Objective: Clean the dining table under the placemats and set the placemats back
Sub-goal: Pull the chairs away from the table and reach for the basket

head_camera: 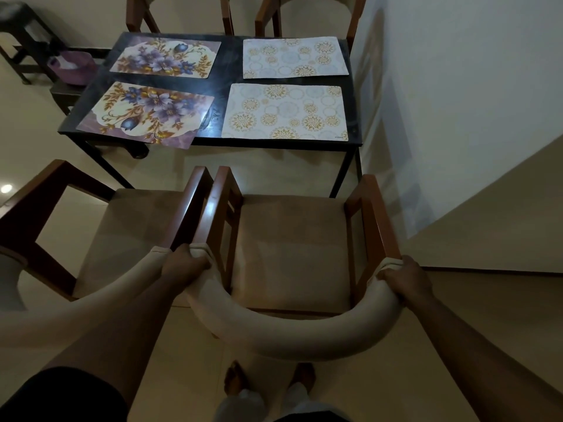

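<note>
Both hands are closed on the padded curved back of a chair point(289, 336) that stands in front of the table point(232, 86), well apart from it: the left hand point(182, 263) is wrapped over the back's left end, the right hand point(405, 278) over its right end. Four placemats point(285, 112) are laid flat on the table, two floral on its left half, two circle-patterned on its right. The front-left floral placemat point(146, 114) is skewed, and its corner is seen past the table's front edge, so it could be brushed off if the chair is swung near it. A second chair point(131, 226), also in front of the table, is touching or just beside the held one; arms could be knocked or jammed together. Bare feet point(237, 382) are placed right behind the held chair, so toes could be caught by its legs if it is dragged back. No cloth is seen anywhere. The held chair's legs are hidden by its seat, the fingertips by the padding. The tabletop under the placemats is covered, so dirt cannot be judged. A purple tub point(71, 67) left of the table is too dim to read.
</note>
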Demonstrator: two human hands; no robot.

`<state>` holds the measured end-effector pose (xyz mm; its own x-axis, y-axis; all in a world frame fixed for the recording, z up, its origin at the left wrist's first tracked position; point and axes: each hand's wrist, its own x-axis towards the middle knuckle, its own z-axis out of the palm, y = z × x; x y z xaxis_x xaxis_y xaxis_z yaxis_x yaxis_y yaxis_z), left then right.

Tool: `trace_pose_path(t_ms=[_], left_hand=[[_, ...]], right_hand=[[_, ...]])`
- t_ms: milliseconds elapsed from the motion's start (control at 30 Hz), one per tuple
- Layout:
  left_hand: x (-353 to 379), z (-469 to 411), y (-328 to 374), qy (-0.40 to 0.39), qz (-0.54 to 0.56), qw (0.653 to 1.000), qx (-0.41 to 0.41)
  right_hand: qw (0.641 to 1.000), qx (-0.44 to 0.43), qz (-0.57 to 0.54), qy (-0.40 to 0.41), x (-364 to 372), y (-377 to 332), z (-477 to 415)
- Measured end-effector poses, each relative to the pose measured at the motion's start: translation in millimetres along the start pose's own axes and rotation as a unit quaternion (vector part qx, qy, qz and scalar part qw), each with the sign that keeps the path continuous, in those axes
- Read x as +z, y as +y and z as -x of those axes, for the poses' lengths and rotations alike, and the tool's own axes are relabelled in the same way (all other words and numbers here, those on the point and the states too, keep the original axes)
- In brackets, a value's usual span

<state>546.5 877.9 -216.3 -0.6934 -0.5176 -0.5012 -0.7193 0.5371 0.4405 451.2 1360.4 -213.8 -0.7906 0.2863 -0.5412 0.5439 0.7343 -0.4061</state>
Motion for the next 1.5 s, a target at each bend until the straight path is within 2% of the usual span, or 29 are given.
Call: trace_pose_path(t_ms=[300, 433, 533, 600, 733, 800, 867, 1033, 1267, 1400, 1500], left_hand=[[-1, 4, -1, -0.006, 0.002, 1.0, -0.008], [1, 13, -1, -0.002, 0.036, 0.999, -0.023], [-1, 22, 3, 0.007, 0.025, 0.999, -0.024], [-3, 30, 10, 0.014, 0.01, 1.0, 0.003], [-14, 49, 26, 0.04, 0.053, 0.996, 0.053], [-23, 63, 26, 0.049, 0.076, 0.993, 0.079], [-33, 74, 21, 0.058, 0.083, 0.99, 0.103], [-75, 102, -27, 0.087, 0.109, 0.985, 0.106], [-165, 142, -139, 0.168, 0.116, 0.968, 0.146], [-221, 161, -217, 0.19, 0.14, 0.961, 0.144], [-258, 169, -280, 0.208, 0.163, 0.956, 0.127]], right_hand=[[1.0, -0.004, 0.001, -0.005, 2, 4, -5], [0.999, -0.002, 0.039, -0.002, 3, 1, -4], [0.992, -0.002, 0.127, -0.014, 4, -8, -2], [0.982, -0.041, 0.187, -0.002, 5, -17, 1], [0.947, -0.181, 0.263, 0.026, 25, -37, 16], [0.936, -0.23, 0.265, 0.042, 41, -56, 32], [0.937, -0.267, 0.224, 0.025, 56, -81, 55], [0.93, -0.337, 0.139, -0.052, 98, -144, 127], [0.872, -0.476, 0.085, -0.069, 165, -230, 267], [0.864, -0.496, 0.047, -0.079, 225, -273, 342], [0.85, -0.515, 0.062, -0.094, 272, -308, 398]])
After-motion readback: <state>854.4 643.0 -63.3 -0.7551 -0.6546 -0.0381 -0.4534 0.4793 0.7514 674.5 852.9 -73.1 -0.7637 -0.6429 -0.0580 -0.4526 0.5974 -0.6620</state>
